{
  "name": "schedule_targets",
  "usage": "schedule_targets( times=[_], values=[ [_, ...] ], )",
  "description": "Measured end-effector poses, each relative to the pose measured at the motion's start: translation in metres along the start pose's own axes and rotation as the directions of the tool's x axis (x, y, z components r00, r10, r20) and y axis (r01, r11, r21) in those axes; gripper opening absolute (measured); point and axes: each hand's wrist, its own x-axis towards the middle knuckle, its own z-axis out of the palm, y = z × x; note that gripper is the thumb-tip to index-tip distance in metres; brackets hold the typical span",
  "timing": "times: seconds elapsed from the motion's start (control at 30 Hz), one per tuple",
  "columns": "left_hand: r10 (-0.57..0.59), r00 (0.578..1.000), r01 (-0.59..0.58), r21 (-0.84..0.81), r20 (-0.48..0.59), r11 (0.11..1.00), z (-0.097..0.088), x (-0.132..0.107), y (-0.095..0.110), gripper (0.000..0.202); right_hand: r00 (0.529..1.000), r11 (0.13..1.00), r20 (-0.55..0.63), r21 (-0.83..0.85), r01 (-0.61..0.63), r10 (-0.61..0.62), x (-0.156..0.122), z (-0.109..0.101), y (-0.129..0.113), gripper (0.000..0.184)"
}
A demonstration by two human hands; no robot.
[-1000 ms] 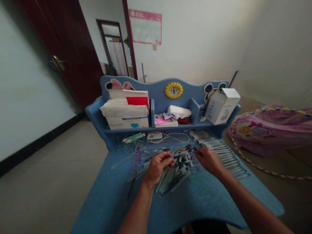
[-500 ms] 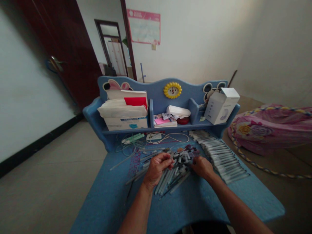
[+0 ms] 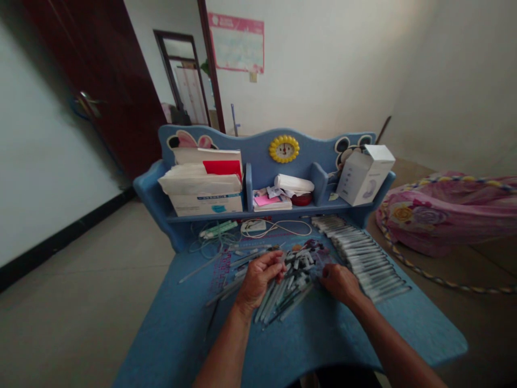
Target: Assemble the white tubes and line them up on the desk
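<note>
A loose pile of grey pen-like tubes [image 3: 288, 285] lies in the middle of a blue child's desk [image 3: 315, 339]. My left hand [image 3: 258, 280] rests on the pile's left side, its fingers curled round a bunch of the tubes. My right hand [image 3: 339, 283] sits at the pile's right edge with its fingers curled down onto the tubes; what they grip is hidden. A neat row of the same tubes [image 3: 361, 253] lies side by side along the desk's right side, just past my right hand.
The desk's back shelf [image 3: 262, 215] holds a stack of papers and boxes [image 3: 204, 186], a white carton [image 3: 363, 175] and small items. A white cable [image 3: 270, 229] lies under the shelf. A pink patterned cushion [image 3: 448, 213] lies on the floor to the right. A dark door [image 3: 100, 81] stands at left.
My right hand has moved left from beside the neat row to the right edge of the pile. My left hand has stayed on its bunch of tubes.
</note>
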Motion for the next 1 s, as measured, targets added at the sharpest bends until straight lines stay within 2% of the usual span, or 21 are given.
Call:
schedule_targets(
  times=[0.33, 0.6, 0.83, 0.9, 1.0],
  values=[
    [-0.039, 0.999, 0.039, 0.037, 0.002, 0.999, 0.001, -0.001, 0.002, 0.031, 0.995, 0.989, -0.065, 0.126, 0.082, -0.074, 0.033, 0.001, -0.005, 0.031],
    [-0.060, 0.998, 0.060, 0.030, 0.014, 0.998, -0.004, -0.001, -0.003, 0.030, 0.986, 0.929, -0.118, 0.336, 0.154, -0.121, 0.040, 0.004, -0.003, 0.013],
    [-0.058, 0.998, 0.056, 0.066, 0.030, 0.996, -0.002, -0.002, -0.002, 0.031, 0.978, 0.713, -0.134, 0.670, 0.208, -0.159, 0.012, -0.008, -0.015, 0.015],
    [-0.066, 0.997, 0.063, 0.073, 0.039, 0.995, -0.002, -0.003, -0.002, 0.031, 0.973, 0.606, -0.153, 0.761, 0.229, -0.174, 0.003, -0.017, -0.022, 0.016],
    [-0.074, 0.995, 0.069, 0.078, 0.063, 0.995, -0.001, -0.004, -0.002, 0.031, 0.958, 0.395, -0.176, 0.883, 0.255, -0.224, -0.009, -0.031, -0.033, 0.018]
  ],
)
